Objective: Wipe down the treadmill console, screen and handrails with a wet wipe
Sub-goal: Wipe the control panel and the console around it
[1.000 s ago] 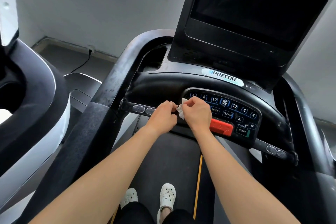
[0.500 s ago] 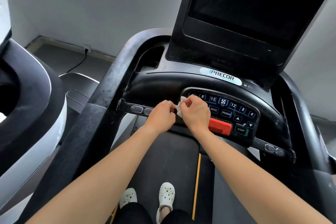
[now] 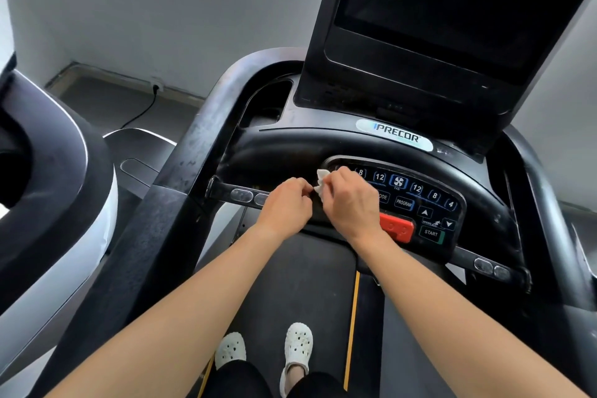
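Note:
A small crumpled white wet wipe [image 3: 321,181] is pinched between my two hands in front of the treadmill console [image 3: 290,149]. My left hand [image 3: 286,203] holds its near edge with curled fingers. My right hand [image 3: 350,200] grips the rest of it and covers the left end of the button panel [image 3: 416,194]. The dark screen [image 3: 452,10] rises above the console. The left handrail [image 3: 181,178] and right handrail [image 3: 549,203] run down either side.
A red stop clip [image 3: 397,229] and green START key [image 3: 431,233] sit right of my hands. Another grey and black machine [image 3: 48,203] stands close on the left. A cable [image 3: 142,113] lies on the floor by the white wall. My white shoes [image 3: 297,349] stand on the belt.
Both hands keep working the wipe at the same spot. The view has shifted slightly, little else differs.

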Demonstrator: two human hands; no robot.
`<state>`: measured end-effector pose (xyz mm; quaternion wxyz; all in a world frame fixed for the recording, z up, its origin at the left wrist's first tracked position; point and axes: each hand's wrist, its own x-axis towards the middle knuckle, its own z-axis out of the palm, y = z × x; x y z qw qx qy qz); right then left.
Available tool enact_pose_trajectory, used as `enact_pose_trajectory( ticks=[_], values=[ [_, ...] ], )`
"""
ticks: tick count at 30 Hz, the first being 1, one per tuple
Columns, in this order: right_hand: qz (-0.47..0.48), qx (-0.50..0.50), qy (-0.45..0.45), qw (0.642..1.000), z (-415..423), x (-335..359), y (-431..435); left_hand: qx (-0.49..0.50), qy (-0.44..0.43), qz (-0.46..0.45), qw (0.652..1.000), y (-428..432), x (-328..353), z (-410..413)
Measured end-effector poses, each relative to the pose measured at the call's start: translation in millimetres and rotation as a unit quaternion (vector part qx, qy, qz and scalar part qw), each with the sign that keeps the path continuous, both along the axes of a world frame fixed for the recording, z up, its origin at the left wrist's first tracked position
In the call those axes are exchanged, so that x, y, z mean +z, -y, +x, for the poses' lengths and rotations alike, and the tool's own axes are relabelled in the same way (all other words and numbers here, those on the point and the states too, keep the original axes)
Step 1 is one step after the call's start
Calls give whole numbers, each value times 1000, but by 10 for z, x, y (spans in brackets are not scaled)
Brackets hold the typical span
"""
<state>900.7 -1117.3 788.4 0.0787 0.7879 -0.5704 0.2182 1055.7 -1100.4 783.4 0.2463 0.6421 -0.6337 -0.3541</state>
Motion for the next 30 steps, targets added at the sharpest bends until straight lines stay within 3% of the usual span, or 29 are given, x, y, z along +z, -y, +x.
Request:
enact_pose_trajectory(
  ticks=[8,14,22,28,30],
  values=[
    [-147,-104,1,984,-166,52,216,28,5,4,1000,50,24,-88],
    [-88,97,-22,991,-43,-105,81,32,22,-15,999,113,18,-117],
    [-86,-88,117,985,-310,32,231,38,-15,-22,999,154,43,-183],
    [-33,56,15,998,-205,-51,133,28,-18,-41,999,185,87,-268],
    [-43,42,7,998,-314,-13,196,29,-10,-43,999,204,91,-280]
  ],
)
